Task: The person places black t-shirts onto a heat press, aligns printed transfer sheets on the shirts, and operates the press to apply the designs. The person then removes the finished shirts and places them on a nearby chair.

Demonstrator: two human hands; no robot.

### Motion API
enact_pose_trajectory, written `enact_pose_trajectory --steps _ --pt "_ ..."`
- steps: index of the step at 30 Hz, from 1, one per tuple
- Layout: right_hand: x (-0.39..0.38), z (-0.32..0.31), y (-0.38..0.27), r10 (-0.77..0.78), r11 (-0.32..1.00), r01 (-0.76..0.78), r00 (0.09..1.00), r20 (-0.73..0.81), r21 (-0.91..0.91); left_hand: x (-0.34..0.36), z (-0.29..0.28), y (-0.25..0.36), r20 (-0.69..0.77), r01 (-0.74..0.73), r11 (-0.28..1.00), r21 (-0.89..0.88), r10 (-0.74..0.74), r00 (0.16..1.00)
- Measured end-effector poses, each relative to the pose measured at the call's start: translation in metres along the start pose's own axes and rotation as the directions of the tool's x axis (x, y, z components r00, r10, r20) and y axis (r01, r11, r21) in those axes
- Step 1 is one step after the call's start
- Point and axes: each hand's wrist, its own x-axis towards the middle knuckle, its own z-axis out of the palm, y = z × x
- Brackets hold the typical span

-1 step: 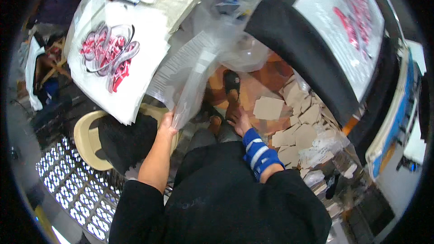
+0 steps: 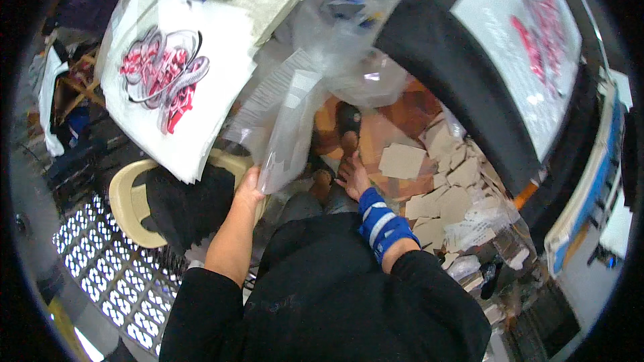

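Observation:
A long, crumpled piece of clear plastic film [image 2: 295,121] hangs down between the table and the black padded surface. My left hand [image 2: 249,188] closes on its lower left edge, with the fingers partly hidden by the film. My right hand [image 2: 354,177], with a blue and white striped band [image 2: 384,224] on its wrist, is held low over my legs. Its fingers are spread, and I see nothing in them. To the left lies a stack of white printed sheets [image 2: 228,60]; the top one bears a red and grey design [image 2: 164,70].
A white sheet with a red print [image 2: 483,7] lies on the black padded surface [image 2: 443,60] at right. Below it, cardboard pieces [image 2: 456,204] and plastic scraps litter the tiled floor. A beige chair [image 2: 127,218] with black cloth [image 2: 191,208] stands at left, by a patterned grille [image 2: 114,281].
The right hand's fingers have spread and reach a little farther forward. My left hand keeps hold of the plastic film. The view has shifted slightly.

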Motion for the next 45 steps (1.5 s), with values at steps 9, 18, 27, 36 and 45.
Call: enact_pose_trajectory --steps 9,18,27,36,45 --pt "0.079 0.008 0.015 -0.024 0.87 -0.07 0.983 0.184 0.488 0.063 -0.002 -0.036 -0.104 -0.259 0.256 0.931 0.869 0.483" --pt "0.14 0.018 -0.04 -0.078 0.973 0.017 0.962 0.263 0.229 0.167 0.01 0.034 -0.241 0.058 0.234 0.97 0.93 0.278" --pt "0.164 0.022 -0.081 -0.253 0.824 0.347 0.932 0.258 -0.447 0.26 -0.014 0.061 -0.238 0.089 0.221 0.971 0.918 0.316" --pt "0.123 -0.312 -0.126 -0.666 -0.259 -0.276 0.745 -0.036 -0.926 0.492 -0.107 0.074 -0.355 -0.317 0.415 0.853 0.906 0.231" --pt "0.185 -0.315 -0.058 -0.448 0.681 0.429 0.885 0.125 -0.594 0.515 -0.119 0.142 -0.281 -0.012 0.289 0.957 0.94 0.191"
